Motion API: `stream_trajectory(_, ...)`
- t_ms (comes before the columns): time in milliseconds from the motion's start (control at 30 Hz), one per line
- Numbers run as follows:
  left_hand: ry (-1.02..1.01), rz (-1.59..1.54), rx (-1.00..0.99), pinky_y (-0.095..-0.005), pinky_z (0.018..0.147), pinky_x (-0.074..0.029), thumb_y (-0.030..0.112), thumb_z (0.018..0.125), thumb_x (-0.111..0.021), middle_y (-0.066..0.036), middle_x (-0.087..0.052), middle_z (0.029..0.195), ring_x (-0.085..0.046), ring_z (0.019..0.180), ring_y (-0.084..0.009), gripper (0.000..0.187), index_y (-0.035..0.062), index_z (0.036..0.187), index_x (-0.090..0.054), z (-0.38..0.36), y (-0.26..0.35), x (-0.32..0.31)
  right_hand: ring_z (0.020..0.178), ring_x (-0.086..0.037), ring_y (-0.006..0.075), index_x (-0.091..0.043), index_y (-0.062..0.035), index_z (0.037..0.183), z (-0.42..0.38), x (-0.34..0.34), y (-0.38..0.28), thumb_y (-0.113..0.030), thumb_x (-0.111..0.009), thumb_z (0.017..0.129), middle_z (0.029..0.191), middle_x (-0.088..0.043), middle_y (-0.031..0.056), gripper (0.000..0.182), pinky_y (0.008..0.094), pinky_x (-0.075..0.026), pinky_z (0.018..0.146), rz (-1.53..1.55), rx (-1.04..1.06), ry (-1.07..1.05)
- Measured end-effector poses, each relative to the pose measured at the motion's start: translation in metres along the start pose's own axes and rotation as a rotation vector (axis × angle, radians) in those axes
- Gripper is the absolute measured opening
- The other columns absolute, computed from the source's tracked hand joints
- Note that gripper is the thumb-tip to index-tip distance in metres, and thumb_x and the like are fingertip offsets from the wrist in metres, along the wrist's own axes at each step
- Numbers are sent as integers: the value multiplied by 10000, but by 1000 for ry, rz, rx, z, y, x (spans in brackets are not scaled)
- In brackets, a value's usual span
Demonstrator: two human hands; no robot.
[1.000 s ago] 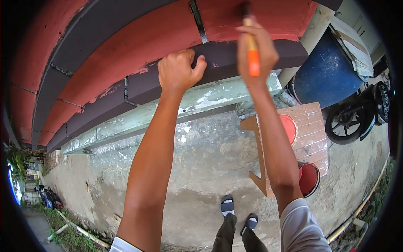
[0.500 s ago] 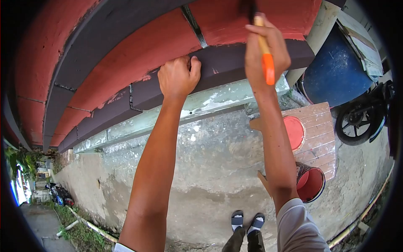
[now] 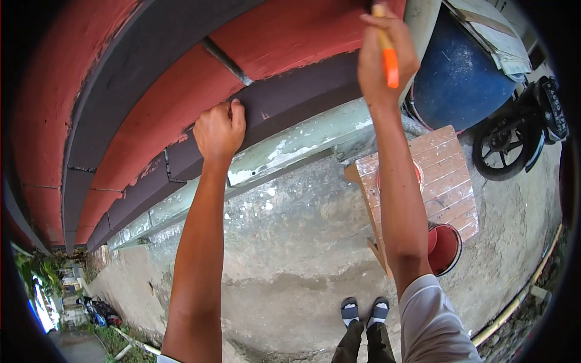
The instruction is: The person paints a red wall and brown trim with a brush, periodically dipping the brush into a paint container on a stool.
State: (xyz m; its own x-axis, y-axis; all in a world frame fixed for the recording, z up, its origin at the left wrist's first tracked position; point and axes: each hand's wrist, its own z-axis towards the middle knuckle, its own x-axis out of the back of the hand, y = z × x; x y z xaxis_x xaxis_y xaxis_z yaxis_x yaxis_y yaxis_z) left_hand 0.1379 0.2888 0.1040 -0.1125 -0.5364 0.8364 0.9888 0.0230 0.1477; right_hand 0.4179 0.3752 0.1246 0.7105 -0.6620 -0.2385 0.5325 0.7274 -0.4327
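My right hand is raised at the top of the view, fingers wrapped round a paintbrush with a pale wooden handle and an orange end. The brush head is cut off at the top edge, near the red wall panel. Closed in a fist, my left hand rests against the dark grey band below that panel, its thumb uppermost. Underneath the band runs a pale green ledge with worn white patches.
Below my right arm stands a slatted wooden bench, carrying a red round lid or tub partly behind my forearm. A bucket red inside is beside it. A blue barrel and a motorcycle stand at the right.
The view has shifted, so the wall and left hand sit further left and the barrel and bench too. My right hand has risen along the panel with the paintbrush.
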Motion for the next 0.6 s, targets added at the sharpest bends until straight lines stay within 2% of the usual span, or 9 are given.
stream_trajectory(33,-1,13,1,-560,665,-518,345,988,-581,-265,-654,692,-671,692,-488,458,-7,723,-707,0,1,0,1147,-726,353,-701,-21,1011,9,11,5,-74,-611,1032,1205,-747,212,107,362,-567,980,-67,-54,-44)
stream_trajectory(133,17,34,-40,-564,665,-511,343,998,-572,-269,-653,697,-669,699,-491,461,-7,729,-704,0,-4,-3,944,-745,292,-763,-50,963,10,0,0,-18,-684,900,995,-756,142,107,370,-571,832,-33,-23,-115)
stream_trajectory(167,-3,42,-32,-567,669,-541,325,965,-590,-249,-677,698,-679,679,-477,420,12,725,-732,0,-5,-4,998,-704,333,-745,-78,949,4,-6,-5,-48,-682,849,1049,-751,134,122,423,-553,891,5,-4,-168)
stream_trajectory(200,-5,46,-39,-564,667,-541,324,966,-590,-250,-675,698,-678,679,-477,419,11,725,-731,0,-5,-3,972,-699,342,-738,-74,939,0,-11,-16,-44,-678,849,1027,-748,142,112,429,-552,868,105,-49,-171)
stream_trajectory(333,8,48,-69,-557,651,-527,304,972,-589,-257,-665,693,-668,663,-476,423,-5,715,-719,1,-5,-4,1104,-714,338,-742,-68,947,-5,-1,-39,-48,-691,866,1103,-762,146,98,407,-567,942,495,-173,-369)
stream_trajectory(433,-9,56,-55,-557,633,-511,288,969,-591,-261,-658,689,-659,648,-474,426,-23,701,-705,1,-4,-4,1131,-724,300,-770,-59,967,9,16,10,-53,-668,906,1122,-771,143,119,382,-563,976,410,-220,-329)
stream_trajectory(467,-4,53,-63,-557,632,-511,288,969,-592,-261,-655,685,-658,648,-474,427,-24,699,-703,1,-2,-4,1127,-726,306,-776,-51,970,13,23,32,-58,-659,918,1123,-768,150,128,384,-560,980,346,-307,-284)
stream_trajectory(533,8,50,-73,-556,631,-512,288,968,-592,-261,-651,678,-658,647,-474,429,-24,695,-700,1,-3,-4,1031,-742,304,-769,-18,975,24,44,64,-50,-648,949,1107,-769,179,128,370,-572,893,117,-165,-144)
stream_trajectory(600,1,55,-58,-557,629,-512,286,967,-591,-261,-647,671,-655,643,-474,426,-24,696,-700,1,-4,-4,960,-738,248,-758,-5,977,37,55,72,-62,-638,998,1059,-769,155,134,322,-558,847,24,-218,67)
